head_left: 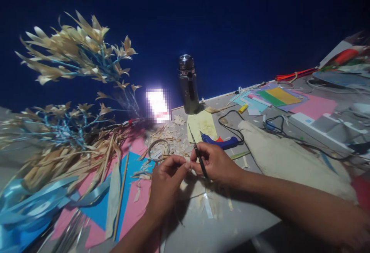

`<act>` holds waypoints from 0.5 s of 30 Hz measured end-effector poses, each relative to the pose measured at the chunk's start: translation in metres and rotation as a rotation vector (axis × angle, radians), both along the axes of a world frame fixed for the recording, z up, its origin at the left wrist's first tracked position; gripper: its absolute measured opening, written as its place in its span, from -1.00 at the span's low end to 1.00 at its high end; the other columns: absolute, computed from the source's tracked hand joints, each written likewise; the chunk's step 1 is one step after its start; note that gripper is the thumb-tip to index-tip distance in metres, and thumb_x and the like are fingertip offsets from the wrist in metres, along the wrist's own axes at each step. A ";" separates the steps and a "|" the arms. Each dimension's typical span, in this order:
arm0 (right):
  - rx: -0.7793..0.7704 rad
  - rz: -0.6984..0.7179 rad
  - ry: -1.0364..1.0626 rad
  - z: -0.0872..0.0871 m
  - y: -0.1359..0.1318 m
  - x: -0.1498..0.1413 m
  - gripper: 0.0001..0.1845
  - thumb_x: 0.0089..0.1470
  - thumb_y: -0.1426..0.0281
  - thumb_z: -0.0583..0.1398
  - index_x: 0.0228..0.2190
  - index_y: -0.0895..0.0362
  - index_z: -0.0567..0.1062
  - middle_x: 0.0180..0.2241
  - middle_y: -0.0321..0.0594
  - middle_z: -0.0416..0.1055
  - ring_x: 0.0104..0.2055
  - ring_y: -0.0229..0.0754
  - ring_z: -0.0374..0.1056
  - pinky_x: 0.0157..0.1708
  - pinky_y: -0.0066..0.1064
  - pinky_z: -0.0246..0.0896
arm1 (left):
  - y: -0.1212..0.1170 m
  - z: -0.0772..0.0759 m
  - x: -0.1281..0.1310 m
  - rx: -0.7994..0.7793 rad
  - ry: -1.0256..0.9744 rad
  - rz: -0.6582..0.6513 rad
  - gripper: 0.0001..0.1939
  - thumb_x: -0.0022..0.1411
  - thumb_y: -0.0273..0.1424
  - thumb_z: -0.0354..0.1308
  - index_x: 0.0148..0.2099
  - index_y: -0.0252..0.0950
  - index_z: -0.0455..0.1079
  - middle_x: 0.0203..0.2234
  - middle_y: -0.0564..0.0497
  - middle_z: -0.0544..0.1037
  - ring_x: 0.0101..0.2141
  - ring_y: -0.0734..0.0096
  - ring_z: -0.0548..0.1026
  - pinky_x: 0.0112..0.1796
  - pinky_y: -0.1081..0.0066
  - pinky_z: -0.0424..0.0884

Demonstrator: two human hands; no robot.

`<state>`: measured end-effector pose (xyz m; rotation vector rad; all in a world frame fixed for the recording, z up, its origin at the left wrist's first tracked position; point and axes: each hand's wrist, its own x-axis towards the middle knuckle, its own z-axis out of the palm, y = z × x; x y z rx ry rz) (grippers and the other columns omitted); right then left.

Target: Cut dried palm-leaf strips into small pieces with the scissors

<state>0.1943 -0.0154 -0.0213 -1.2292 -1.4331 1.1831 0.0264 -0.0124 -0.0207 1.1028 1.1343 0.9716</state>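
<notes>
My left hand (pixel 169 185) is closed in a pinch, its thumb and forefinger meeting the right fingertips. Whatever lies between them is too small to make out. In my right hand (pixel 212 164) is a slim black pointed tool (pixel 197 150), its thin tip aimed up and away; it may be tweezers or closed scissors. Just beyond that hand lies a blue glue gun (pixel 222 142) with a red trigger, partly over a pale yellow sheet (pixel 209 123). A roll of tape (pixel 158 149) rests among dried husk scraps (pixel 176 123) past the left hand.
Husk flowers on blue stems (pixel 83 60) rise at left, above dried husk strips (pixel 95 149) and blue ribbon (pixel 34 208). A dark flask (pixel 188 91) stands at the back beside a bright blurred light (pixel 157 104). Rightward are a cream cloth (pixel 277 152), cables, coloured paper (pixel 313 106) and a white power strip (pixel 320 131).
</notes>
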 end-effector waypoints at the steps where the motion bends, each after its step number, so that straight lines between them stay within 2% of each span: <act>1: -0.008 -0.005 0.009 0.000 0.001 0.001 -0.81 -0.08 0.38 0.36 -0.44 0.15 0.45 -0.54 -0.38 0.31 -0.50 -0.31 0.15 -0.50 -0.47 0.04 | 0.001 0.001 0.000 -0.050 -0.062 0.003 -0.81 0.04 -0.36 0.40 -0.41 -0.31 0.45 -0.59 0.08 0.50 -0.53 0.50 0.41 -0.45 0.52 0.34; 4: -0.042 -0.059 0.116 0.003 0.005 0.005 -0.79 -0.12 0.37 0.38 -0.46 0.15 0.45 -0.53 -0.36 0.34 -0.49 -0.30 0.20 -0.49 -0.46 0.09 | 0.006 0.007 0.000 -0.224 -0.300 -0.005 -0.75 0.02 -0.37 0.41 -0.40 -0.28 0.37 -0.62 0.11 0.46 -0.58 0.53 0.38 -0.49 0.54 0.32; 6: -0.089 -0.102 0.214 0.005 0.007 0.006 -0.75 -0.14 0.34 0.39 -0.43 0.15 0.45 -0.50 -0.33 0.38 -0.49 -0.29 0.24 -0.48 -0.45 0.14 | 0.009 0.009 -0.001 -0.282 -0.400 -0.008 -0.73 0.03 -0.37 0.41 -0.40 -0.28 0.33 -0.63 0.11 0.44 -0.60 0.54 0.37 -0.52 0.57 0.29; 11: -0.189 0.010 0.357 0.002 0.003 0.001 -0.58 -0.25 0.33 0.47 -0.34 0.15 0.45 -0.39 -0.29 0.49 -0.43 -0.25 0.40 -0.39 -0.41 0.29 | 0.011 0.007 -0.002 -0.300 -0.437 0.000 -0.75 0.03 -0.44 0.40 -0.36 -0.29 0.34 -0.61 0.08 0.47 -0.58 0.56 0.39 -0.52 0.62 0.30; 15: -0.202 0.031 0.466 -0.006 -0.001 -0.006 -0.56 -0.22 0.29 0.48 -0.35 0.15 0.41 -0.47 -0.29 0.50 -0.42 -0.18 0.49 -0.36 -0.37 0.35 | 0.008 0.003 -0.001 -0.304 -0.421 -0.044 -0.78 0.02 -0.48 0.38 -0.37 -0.30 0.36 -0.61 0.06 0.48 -0.59 0.57 0.38 -0.51 0.61 0.31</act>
